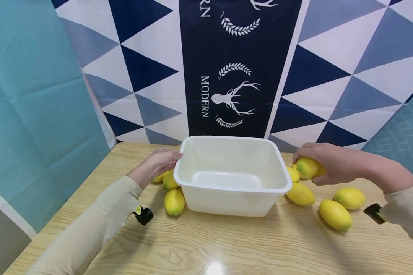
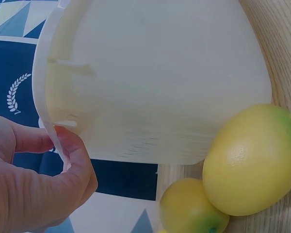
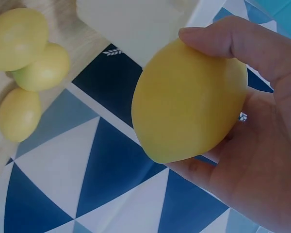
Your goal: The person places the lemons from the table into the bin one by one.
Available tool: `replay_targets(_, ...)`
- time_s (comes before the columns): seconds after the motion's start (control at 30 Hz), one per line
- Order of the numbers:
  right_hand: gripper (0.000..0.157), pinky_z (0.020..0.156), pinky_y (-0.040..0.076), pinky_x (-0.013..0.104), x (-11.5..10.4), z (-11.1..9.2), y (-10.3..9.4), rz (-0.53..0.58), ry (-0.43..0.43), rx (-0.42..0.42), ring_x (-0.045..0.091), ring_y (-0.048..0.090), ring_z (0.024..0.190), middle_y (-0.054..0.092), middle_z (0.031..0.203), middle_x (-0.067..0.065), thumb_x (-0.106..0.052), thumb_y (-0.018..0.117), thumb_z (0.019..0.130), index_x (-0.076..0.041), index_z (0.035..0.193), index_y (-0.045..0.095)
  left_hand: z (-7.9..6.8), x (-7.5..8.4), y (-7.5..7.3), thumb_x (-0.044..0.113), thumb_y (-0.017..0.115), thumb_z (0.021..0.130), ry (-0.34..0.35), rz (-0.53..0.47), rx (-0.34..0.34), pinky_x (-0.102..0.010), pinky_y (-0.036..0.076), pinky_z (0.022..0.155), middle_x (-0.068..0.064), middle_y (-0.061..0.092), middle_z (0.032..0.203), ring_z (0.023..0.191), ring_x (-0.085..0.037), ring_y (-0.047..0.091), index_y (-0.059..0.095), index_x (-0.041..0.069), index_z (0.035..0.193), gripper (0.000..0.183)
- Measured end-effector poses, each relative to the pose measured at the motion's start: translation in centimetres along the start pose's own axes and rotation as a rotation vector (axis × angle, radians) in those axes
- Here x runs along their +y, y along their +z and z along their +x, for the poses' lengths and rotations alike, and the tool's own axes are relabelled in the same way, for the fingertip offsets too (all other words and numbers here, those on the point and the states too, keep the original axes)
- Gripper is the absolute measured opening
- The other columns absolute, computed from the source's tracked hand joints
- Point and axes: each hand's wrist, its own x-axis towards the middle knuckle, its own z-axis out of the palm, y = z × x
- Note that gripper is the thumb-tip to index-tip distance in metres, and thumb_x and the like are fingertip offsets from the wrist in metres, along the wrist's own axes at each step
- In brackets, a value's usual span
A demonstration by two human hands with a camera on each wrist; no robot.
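At the left end of the white tub [image 1: 227, 201], a person's left hand [image 1: 161, 160] pinches the rim [image 2: 40, 92] between thumb and bent fingers. Beyond the right end, the right hand [image 1: 335, 162] holds a lemon [image 1: 308, 168] above the wooden table [image 1: 192, 244], thumb and fingers curled round it. Other lemons [image 1: 335, 215] lie beside both ends, some partly hidden, so their number is hard to tell. Behind hangs a patterned cloth [image 1: 234, 53].

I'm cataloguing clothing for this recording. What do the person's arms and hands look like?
The left sleeve and right sleeve are plain cream. A small black block, yellow beside it, sits by each cuff. The left hand and right hand wear no gloves.
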Motion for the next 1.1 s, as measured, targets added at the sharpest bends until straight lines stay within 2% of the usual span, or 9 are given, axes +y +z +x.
replay_targets(0.3, 0.052, 0.070, 0.051, 0.016, -1.3, 1.8, -2.0, 0.020, -0.023, -0.024, 0.007, 0.052, 0.084, 0.061, 0.105, -0.007, -0.012, 0.085, 0.067, -0.019, 0.112, 0.060, 0.1, 0.0, 0.1, 0.015, 0.051, 0.099, -0.006, -0.011, -0.005, -0.015, 0.051, 0.078, -0.008, 0.055, 0.115, 0.089, -0.012, 0.054, 0.048, -0.003, 0.135, 0.040)
replay_targets(0.5, 0.050, 0.073, 0.052, 0.022, -2.2, 3.3, -3.2, 0.029, -0.037, -0.059, 0.010, 0.052, 0.087, 0.061, 0.105, -0.006, -0.011, 0.085, 0.068, -0.019, 0.111, 0.061, 0.1, 0.0, 0.0, 0.015, 0.051, 0.100, -0.002, -0.003, -0.004, -0.017, 0.051, 0.081, -0.008, 0.055, 0.115, 0.091, -0.013, 0.054, 0.048, -0.002, 0.134, 0.039)
replay_targets(0.8, 0.047, 0.076, 0.052, 0.031, -3.7, 5.4, -4.8, 0.028, -0.022, -0.112, 0.016, 0.052, 0.089, 0.061, 0.105, 0.000, -0.010, 0.083, 0.070, -0.016, 0.111, 0.060, -0.1, -0.1, 0.0, 0.016, 0.049, 0.100, 0.014, 0.015, -0.015, -0.014, 0.050, 0.076, -0.009, 0.054, 0.121, 0.091, -0.011, 0.053, 0.045, -0.002, 0.139, 0.043)
replay_targets(0.9, 0.047, 0.076, 0.051, 0.032, -4.2, 6.2, -5.1, 0.035, -0.032, -0.134, 0.016, 0.052, 0.089, 0.062, 0.104, 0.000, -0.010, 0.083, 0.070, -0.016, 0.111, 0.060, -0.1, 0.0, 0.0, 0.015, 0.049, 0.100, 0.019, 0.015, -0.019, -0.016, 0.050, 0.082, -0.011, 0.053, 0.126, 0.093, -0.012, 0.054, 0.044, -0.003, 0.139, 0.043)
replay_targets(1.1, 0.045, 0.077, 0.051, 0.032, -5.2, 7.6, -5.4, 0.056, -0.026, -0.175, 0.019, 0.053, 0.088, 0.061, 0.102, 0.002, -0.008, 0.081, 0.071, -0.015, 0.110, 0.059, -0.2, 0.0, 0.0, 0.015, 0.049, 0.100, 0.008, 0.007, -0.019, -0.025, 0.048, 0.101, -0.012, 0.052, 0.131, 0.100, -0.014, 0.053, 0.044, -0.002, 0.139, 0.043)
